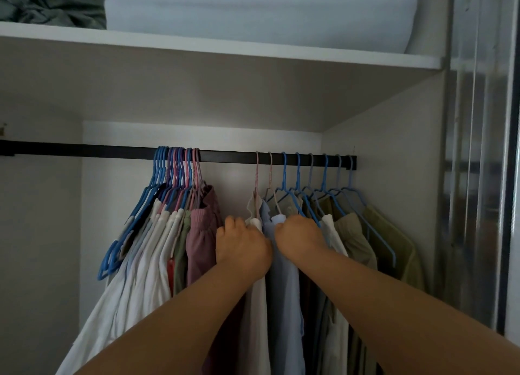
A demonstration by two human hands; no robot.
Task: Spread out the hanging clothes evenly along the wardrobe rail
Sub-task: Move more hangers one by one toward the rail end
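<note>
Both hands grip garments in the spaced right group, left hand (242, 245) curled on a white top (254, 304), right hand (299, 238) on a pale-blue shirt (284, 290); the packed hanger bunch (180, 172) sits left along the black rail (228, 156), nearer the left hand.
</note>
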